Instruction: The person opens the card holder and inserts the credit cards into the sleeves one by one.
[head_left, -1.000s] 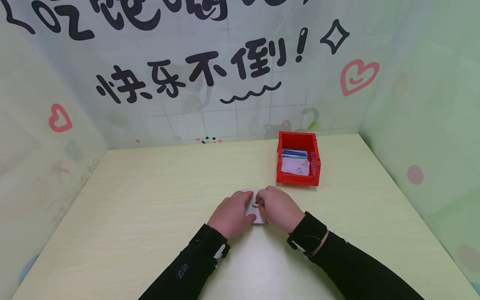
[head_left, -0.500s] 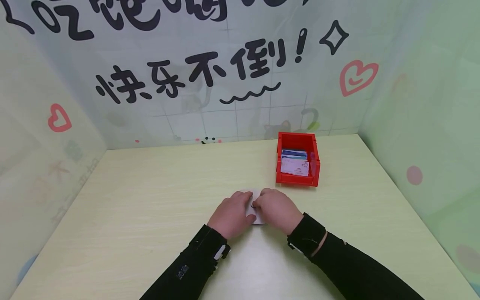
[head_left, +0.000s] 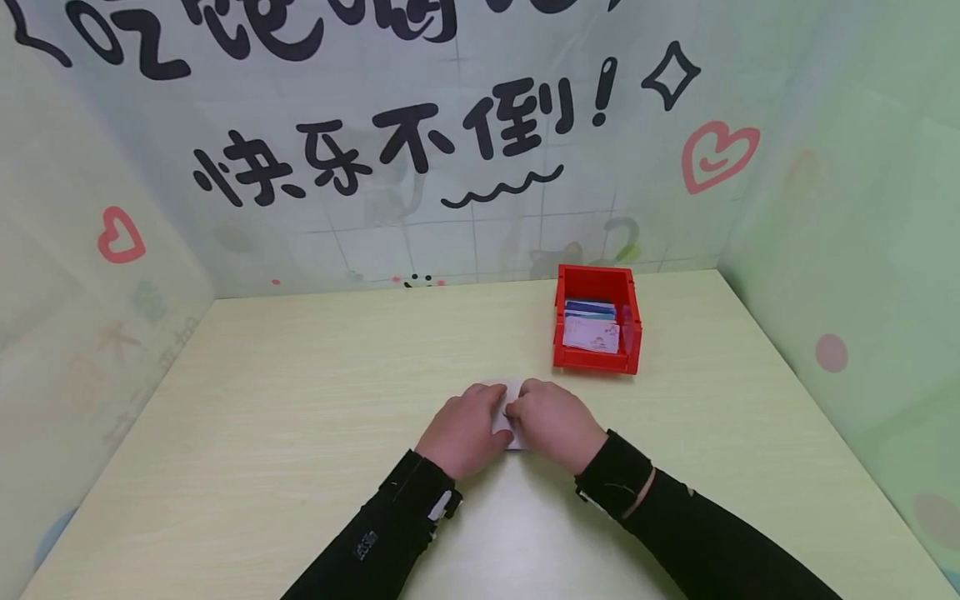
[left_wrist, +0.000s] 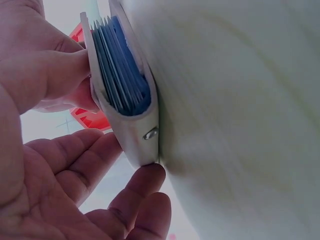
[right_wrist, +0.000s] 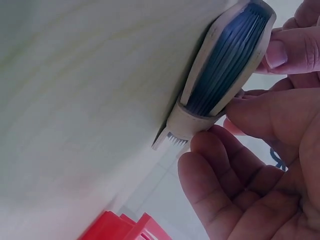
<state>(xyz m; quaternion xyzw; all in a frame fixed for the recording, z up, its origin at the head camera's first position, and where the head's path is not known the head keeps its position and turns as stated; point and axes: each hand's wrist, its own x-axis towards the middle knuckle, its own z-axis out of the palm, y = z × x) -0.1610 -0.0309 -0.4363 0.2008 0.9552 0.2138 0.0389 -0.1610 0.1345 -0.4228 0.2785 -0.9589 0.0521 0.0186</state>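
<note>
- Left hand point(head_left: 463, 429): on the table point(head_left: 285, 400), fingers curled round the left side of the holder point(head_left: 512, 417); its wrist view shows fingertips point(left_wrist: 145, 180) touching the holder's lower edge near a snap stud.
- Holder: small pale card case, lying flat on the table between the two hands; blue pockets fanned inside point(left_wrist: 122, 75).
- Right hand point(head_left: 555, 421): fingers curled on the holder's right side, thumb pressing the top flap point(right_wrist: 280, 52).
- Change: over the last second the dark ring seen between the hands has gone under the right fingers; the hands sit closer. My read: the flap is being pressed shut.
- Bin point(head_left: 596, 360): red, right of the hands, apart, cards point(head_left: 592, 332) inside, unmoved.
</note>
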